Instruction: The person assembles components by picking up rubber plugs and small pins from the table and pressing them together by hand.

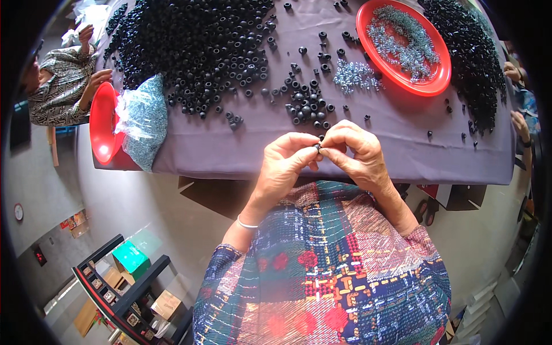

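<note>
My left hand point(289, 159) and my right hand point(355, 150) meet just above the near edge of the cloth-covered table. Between their fingertips is a small black plastic part point(318, 146), pinched from both sides and mostly hidden by the fingers. Just beyond my hands lies a loose cluster of small black round parts point(307, 105). A little pile of shiny silvery pieces point(354, 76) sits to the right of that cluster. More silvery pieces point(397, 40) fill part of a red plate point(368, 61) at the far right.
A big heap of black cup-shaped parts point(201, 52) covers the far left of the table. Another heap of black pieces point(472, 63) lies along the right. At the left edge stand a bag of silvery pieces point(145, 123) and a red bowl point(102, 129). People point(63, 86) sit at both sides.
</note>
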Demonstrator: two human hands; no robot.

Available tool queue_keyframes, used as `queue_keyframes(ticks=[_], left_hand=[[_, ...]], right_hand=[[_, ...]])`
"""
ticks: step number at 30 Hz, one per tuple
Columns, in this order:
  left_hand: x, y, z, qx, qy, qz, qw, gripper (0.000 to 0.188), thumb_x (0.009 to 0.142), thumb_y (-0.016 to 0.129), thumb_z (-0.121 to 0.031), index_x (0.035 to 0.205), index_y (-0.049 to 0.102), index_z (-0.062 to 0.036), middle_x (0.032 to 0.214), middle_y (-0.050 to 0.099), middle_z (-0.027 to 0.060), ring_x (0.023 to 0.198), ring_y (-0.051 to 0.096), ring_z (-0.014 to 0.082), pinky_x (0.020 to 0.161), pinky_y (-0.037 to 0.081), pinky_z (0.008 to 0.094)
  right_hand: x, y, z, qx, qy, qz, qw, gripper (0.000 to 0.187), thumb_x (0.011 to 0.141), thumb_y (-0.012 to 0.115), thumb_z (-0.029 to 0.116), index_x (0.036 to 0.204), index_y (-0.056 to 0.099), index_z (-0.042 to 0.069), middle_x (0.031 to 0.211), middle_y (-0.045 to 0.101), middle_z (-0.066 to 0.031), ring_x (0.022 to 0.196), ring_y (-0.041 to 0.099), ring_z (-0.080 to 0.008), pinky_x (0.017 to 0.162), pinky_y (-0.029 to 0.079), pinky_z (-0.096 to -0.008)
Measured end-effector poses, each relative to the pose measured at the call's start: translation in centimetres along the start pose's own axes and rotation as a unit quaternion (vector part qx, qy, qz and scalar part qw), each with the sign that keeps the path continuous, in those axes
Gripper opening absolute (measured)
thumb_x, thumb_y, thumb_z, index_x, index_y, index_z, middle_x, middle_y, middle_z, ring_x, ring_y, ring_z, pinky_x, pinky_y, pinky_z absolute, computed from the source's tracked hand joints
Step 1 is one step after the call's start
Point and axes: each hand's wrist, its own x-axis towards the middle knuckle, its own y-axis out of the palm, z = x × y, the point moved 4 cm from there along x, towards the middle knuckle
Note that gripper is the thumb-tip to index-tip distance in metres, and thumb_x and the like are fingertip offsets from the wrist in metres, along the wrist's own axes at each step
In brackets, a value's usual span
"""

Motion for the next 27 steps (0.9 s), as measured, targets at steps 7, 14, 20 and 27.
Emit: queue_keyframes(ticks=[7, 14, 20, 27], left_hand=[[0.1, 0.1, 0.5, -0.011, -0.037, 0.046, 0.998, 0.018, 0.084, 0.062, -0.001, 0.101, 0.06, 0.0033, 0.092, 0.064, 0.0116, 0.077, 0.061, 0.0153, 0.066, 0.05, 0.0251], [-0.4, -0.4, 1.7, -0.009, -0.121, 0.066, 0.99, 0.014, 0.081, 0.061, 0.0, 0.095, 0.06, 0.0025, 0.087, 0.062, 0.0096, 0.071, 0.059, 0.0142, 0.064, 0.05, 0.0249], [-0.1, -0.3, 1.7, -0.086, -0.125, 0.06, 0.987, 0.013, 0.081, 0.064, -0.004, 0.092, 0.058, -0.0058, 0.092, 0.057, 0.01, 0.068, 0.054, 0.0117, 0.056, 0.046, 0.0232], [0.1, -0.9, 1.7, -0.101, -0.116, 0.058, 0.986, 0.013, 0.083, 0.063, -0.007, 0.095, 0.058, -0.0062, 0.095, 0.058, 0.0096, 0.072, 0.054, 0.0123, 0.059, 0.046, 0.0234]], right_hand=[[-0.7, 0.3, -2.3, 0.292, 0.156, 0.051, 0.942, 0.011, 0.08, 0.068, 0.003, 0.084, 0.058, 0.002, 0.079, 0.059, -0.0004, 0.073, 0.056, -0.0071, 0.063, 0.045, -0.0224], [-1.3, 0.2, -1.4, 0.216, 0.199, 0.114, 0.949, 0.023, 0.075, 0.072, 0.005, 0.089, 0.054, 0.006, 0.077, 0.053, 0.0035, 0.068, 0.048, -0.0046, 0.06, 0.039, -0.0201], [-0.6, -4.8, -1.6, -0.167, 0.034, -0.186, 0.968, 0.005, 0.081, 0.063, -0.002, 0.084, 0.059, 0.002, 0.075, 0.052, 0.0007, 0.067, 0.049, -0.0061, 0.06, 0.041, -0.02], [0.2, -5.1, -2.6, -0.306, -0.024, -0.21, 0.928, 0.009, 0.077, 0.065, 0.0, 0.084, 0.061, 0.004, 0.077, 0.054, -0.0051, 0.068, 0.056, -0.0156, 0.063, 0.045, -0.0272]])
